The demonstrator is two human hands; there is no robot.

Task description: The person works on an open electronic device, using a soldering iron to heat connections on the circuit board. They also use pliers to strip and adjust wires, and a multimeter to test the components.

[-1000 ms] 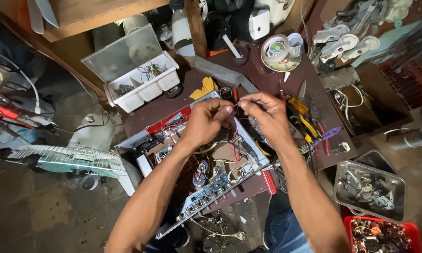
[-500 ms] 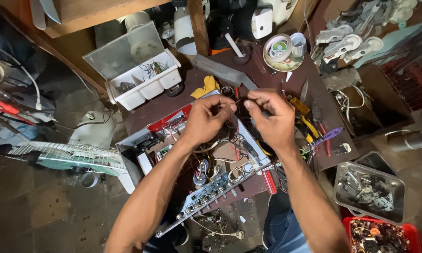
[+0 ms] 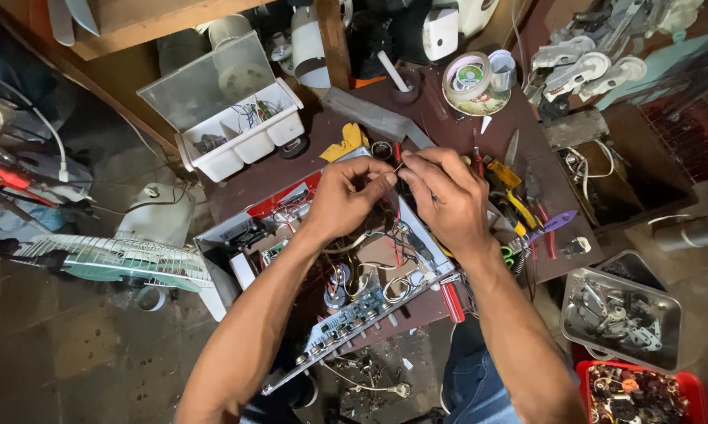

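Pinching a thin wire (image 3: 398, 166) between fingertips, the left hand (image 3: 344, 196) and right hand (image 3: 446, 198) meet above an opened amplifier chassis (image 3: 330, 259) on the cluttered worktop (image 3: 448, 126).

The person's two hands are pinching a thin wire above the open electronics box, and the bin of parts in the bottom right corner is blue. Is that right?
Almost. The head view shows both the left hand and right hand pinching a thin wire above the open electronics box, but the corner bin is red, not blue.
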